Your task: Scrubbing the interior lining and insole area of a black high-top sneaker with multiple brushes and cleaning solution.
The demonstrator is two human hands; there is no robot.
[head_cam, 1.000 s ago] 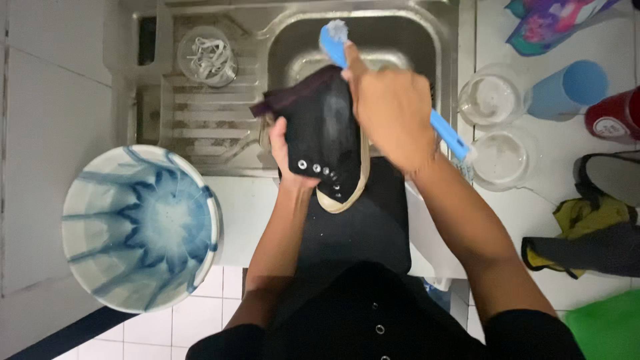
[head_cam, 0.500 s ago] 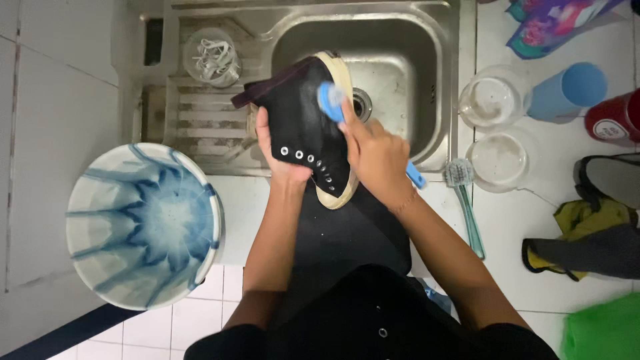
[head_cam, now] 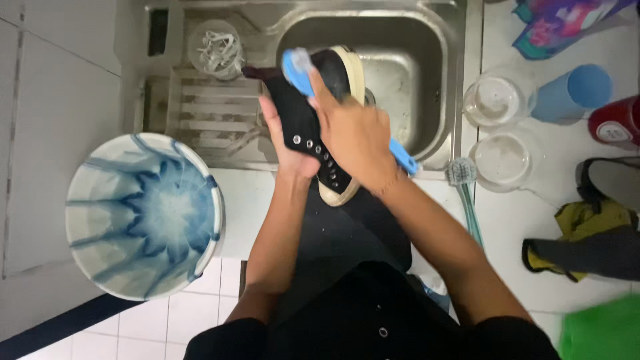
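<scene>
The person stands at the sink, holding a black shoe over its front edge, the toe end out above the basin and the heel end toward their body. The left hand cups the shoe from beneath and from its left side, the grip closed around it, with the eyelets facing up beside the fingers. The right hand has its grip wrapped tight round a blue brush, whose head rests on the shoe's upper near the toe while the handle end pokes out past the wrist toward the sink's right rim. The shoe's pale sole shows along its right edge. To the left of the basin, on the draining board, sits a clear cup with what looks like white laces inside. A blue-and-white bucket stands lower left, well apart from the hands. On the counter to the right are two clear lids or dishes, a blue cup lying on its side, a red can, and a second brush just at the sink's corner. Farther right lies a yellow-and-grey cloth.
</scene>
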